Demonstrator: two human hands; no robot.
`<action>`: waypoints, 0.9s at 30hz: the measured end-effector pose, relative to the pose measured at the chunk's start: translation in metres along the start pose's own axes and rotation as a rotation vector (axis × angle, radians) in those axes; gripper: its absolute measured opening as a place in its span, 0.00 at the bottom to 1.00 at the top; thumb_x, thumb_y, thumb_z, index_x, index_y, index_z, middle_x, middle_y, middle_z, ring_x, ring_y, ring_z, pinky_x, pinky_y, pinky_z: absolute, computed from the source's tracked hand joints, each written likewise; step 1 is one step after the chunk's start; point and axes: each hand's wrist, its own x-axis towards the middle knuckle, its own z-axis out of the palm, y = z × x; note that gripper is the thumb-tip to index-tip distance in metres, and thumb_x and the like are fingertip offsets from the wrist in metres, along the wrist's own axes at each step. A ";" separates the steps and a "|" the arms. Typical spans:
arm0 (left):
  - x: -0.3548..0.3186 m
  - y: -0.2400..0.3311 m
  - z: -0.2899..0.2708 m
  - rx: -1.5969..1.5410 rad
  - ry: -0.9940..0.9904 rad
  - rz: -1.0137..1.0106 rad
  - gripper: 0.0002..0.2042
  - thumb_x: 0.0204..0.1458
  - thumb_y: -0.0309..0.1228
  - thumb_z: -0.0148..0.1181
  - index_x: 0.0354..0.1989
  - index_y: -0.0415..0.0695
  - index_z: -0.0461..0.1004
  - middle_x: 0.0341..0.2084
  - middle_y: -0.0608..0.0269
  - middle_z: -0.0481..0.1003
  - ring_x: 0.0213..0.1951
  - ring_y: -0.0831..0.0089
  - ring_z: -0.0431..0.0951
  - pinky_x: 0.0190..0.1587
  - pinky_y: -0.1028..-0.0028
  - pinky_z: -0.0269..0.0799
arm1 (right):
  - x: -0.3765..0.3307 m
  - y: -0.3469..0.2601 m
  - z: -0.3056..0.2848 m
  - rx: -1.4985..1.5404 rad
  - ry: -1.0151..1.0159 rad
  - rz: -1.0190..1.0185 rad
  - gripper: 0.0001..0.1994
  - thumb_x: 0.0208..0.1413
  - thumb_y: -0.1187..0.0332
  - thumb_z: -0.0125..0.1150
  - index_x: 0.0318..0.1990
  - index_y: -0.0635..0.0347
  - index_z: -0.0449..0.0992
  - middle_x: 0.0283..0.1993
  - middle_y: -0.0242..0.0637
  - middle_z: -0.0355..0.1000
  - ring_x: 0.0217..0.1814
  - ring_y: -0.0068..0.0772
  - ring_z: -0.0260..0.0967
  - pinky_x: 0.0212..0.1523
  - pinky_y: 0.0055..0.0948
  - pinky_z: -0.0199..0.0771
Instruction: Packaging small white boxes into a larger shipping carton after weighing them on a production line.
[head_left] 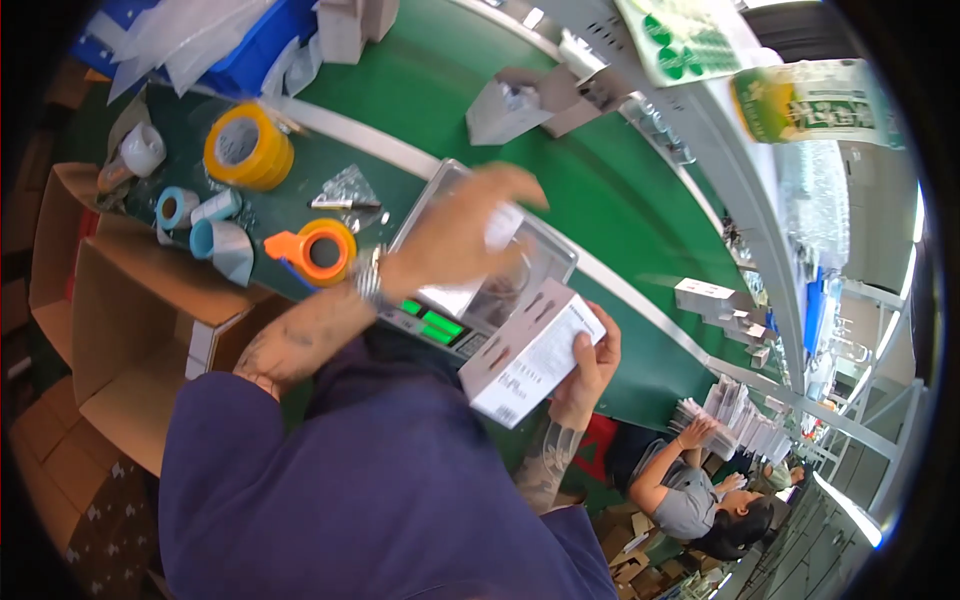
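In the head view we see our right hand (588, 368) closed around the lower edge of a small white rectangular box (530, 352), fingers wrapped on its right side, thumb beneath; the box sits tilted in that grip just in front of a digital scale (470, 300), overlapping the scale's front corner. The scale has a shiny metal platter and a green lit display, and it stands on the dark green bench (420, 190) at the edge of the brighter green conveyor belt (600, 190).

Our left hand (465, 230) hangs over the scale platter, blurred, the fingers curled about something small and white; we cannot tell what it is, nor how firmly it is held. A metal watch band shows on that wrist.

To the left on the bench lie an orange tape dispenser (315, 252), a large yellow tape roll (247, 147), and a few pale blue rolls (200, 225). An open cardboard carton (130, 320) stands beside the bench at lower left. More small white boxes (705, 297) ride the belt farther off, and an opened grey box (510, 105) sits on it higher up. At lower right another person (690, 490) in a grey shirt handles a stack of white items
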 end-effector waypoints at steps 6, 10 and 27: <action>0.089 -0.158 -0.016 0.880 -0.126 -0.065 0.10 0.46 0.30 0.60 0.38 0.46 0.73 0.40 0.62 0.73 0.37 0.60 0.74 0.41 0.67 0.71 | 0.074 0.048 0.037 -0.208 0.075 -0.122 0.23 0.50 0.78 0.61 0.56 0.65 0.68 0.57 0.45 0.69 0.59 0.38 0.67 0.63 0.33 0.64; 0.067 -0.133 -0.069 0.820 -0.001 -0.133 0.06 0.48 0.32 0.60 0.29 0.44 0.72 0.26 0.63 0.73 0.25 0.60 0.72 0.30 0.66 0.68 | 0.074 0.020 0.066 -0.484 0.063 -0.344 0.26 0.49 0.77 0.62 0.59 0.64 0.66 0.59 0.46 0.66 0.64 0.39 0.62 0.69 0.38 0.54; -0.088 0.088 -0.084 -0.049 0.026 -0.209 0.26 0.53 0.47 0.52 0.55 0.42 0.64 0.60 0.48 0.58 0.59 0.55 0.62 0.55 0.57 0.64 | 0.009 -0.002 0.133 -0.139 -0.637 -0.268 0.37 0.45 0.75 0.65 0.64 0.65 0.52 0.54 0.52 0.66 0.51 0.46 0.69 0.55 0.40 0.67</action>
